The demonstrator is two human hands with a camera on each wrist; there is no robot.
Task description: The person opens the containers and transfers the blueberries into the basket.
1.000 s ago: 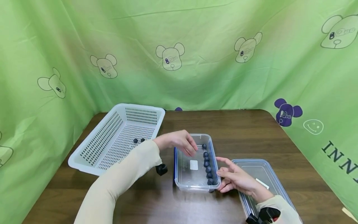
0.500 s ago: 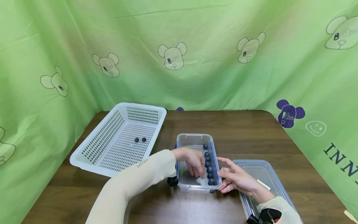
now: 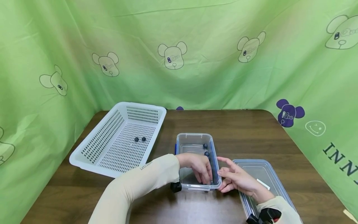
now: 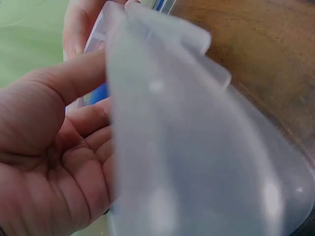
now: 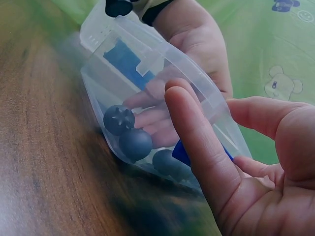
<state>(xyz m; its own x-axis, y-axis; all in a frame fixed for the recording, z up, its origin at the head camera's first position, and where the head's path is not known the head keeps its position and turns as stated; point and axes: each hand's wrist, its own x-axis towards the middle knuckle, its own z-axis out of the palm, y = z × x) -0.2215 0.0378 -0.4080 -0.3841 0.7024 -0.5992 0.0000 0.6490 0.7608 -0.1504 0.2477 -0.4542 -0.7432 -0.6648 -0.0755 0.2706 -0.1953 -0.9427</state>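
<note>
My left hand [image 3: 199,166] reaches down into a clear plastic food container [image 3: 194,135]. Through its wall, the right wrist view shows the left fingers around a blueberry [image 5: 119,120] low at the near end. Beside that berry lies another blueberry [image 5: 136,146], part of a row along the right wall, mostly covered by the hand in the head view. In the left wrist view the wall hides the left fingertips. My right hand [image 3: 235,177] rests at the container's right side, with its fingers fairly straight against the outer wall.
A white perforated basket [image 3: 96,124] stands at the left with two blueberries [image 3: 140,139] inside. The container's clear lid [image 3: 253,168] lies on the brown table [image 3: 237,130] under the right forearm. A green printed curtain [image 3: 209,87] hangs behind.
My left hand has come down from over the container's left middle into its near right part, by the front end of the row. The right hand stays put.
</note>
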